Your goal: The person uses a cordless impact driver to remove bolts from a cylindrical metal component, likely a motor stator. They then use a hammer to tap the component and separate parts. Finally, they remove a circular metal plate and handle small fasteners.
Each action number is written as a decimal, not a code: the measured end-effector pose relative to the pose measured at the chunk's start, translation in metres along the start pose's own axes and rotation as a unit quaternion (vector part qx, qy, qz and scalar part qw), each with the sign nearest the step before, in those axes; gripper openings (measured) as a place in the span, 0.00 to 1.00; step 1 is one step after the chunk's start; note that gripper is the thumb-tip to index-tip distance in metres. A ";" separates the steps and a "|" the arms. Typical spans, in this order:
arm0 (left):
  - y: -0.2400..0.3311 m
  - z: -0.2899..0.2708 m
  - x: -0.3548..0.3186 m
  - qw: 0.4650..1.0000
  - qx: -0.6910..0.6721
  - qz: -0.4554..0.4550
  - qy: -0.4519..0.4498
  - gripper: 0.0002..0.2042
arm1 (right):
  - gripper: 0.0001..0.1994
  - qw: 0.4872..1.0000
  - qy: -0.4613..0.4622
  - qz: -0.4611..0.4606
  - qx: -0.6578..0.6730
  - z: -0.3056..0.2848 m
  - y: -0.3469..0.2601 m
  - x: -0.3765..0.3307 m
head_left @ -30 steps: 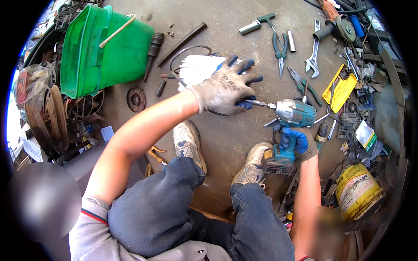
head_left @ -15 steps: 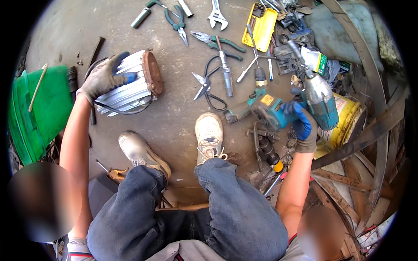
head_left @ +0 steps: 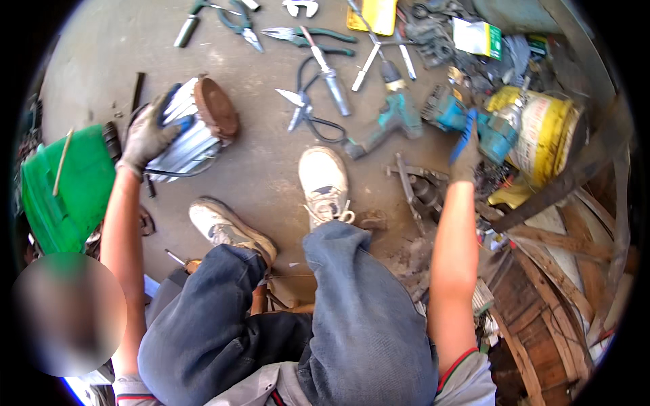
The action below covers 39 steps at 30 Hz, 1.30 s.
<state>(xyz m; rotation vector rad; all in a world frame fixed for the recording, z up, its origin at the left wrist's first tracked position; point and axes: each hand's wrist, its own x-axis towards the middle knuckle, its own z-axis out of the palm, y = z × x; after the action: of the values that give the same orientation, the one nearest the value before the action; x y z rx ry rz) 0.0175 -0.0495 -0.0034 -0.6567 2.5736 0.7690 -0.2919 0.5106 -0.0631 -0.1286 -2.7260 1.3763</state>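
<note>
L hand (head_left: 150, 137), fingers wide, on finned housing (head_left: 193, 132); R hand (head_left: 466, 152) at impact driver (head_left: 501, 139), can't tell grip; if loose, tool cld drop.

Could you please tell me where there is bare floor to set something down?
Bare floor lies between the finned housing and scissors, and between that housing and the leftmost pliers. It is crowded around the right hand and yellow bucket.
</note>
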 end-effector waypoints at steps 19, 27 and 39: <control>0.060 0.060 -0.079 0.983 0.122 -0.034 0.129 0.60 | 0.14 0.837 -0.305 0.068 -0.450 -0.093 -0.036 -0.290; 0.060 0.071 -0.071 0.980 0.094 -0.035 0.171 0.59 | 0.12 0.897 -0.334 0.278 -0.082 -0.072 -0.102 -0.211; 0.050 0.071 -0.079 0.978 0.084 -0.035 0.185 0.57 | 0.18 0.751 -0.515 0.390 0.137 0.086 -0.238 -0.178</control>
<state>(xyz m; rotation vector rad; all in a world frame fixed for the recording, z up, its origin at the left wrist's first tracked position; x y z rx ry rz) 0.0710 0.0548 -0.0011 -0.9031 2.8879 0.4314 -0.1334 0.2807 0.0708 -0.7806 -3.3755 2.7436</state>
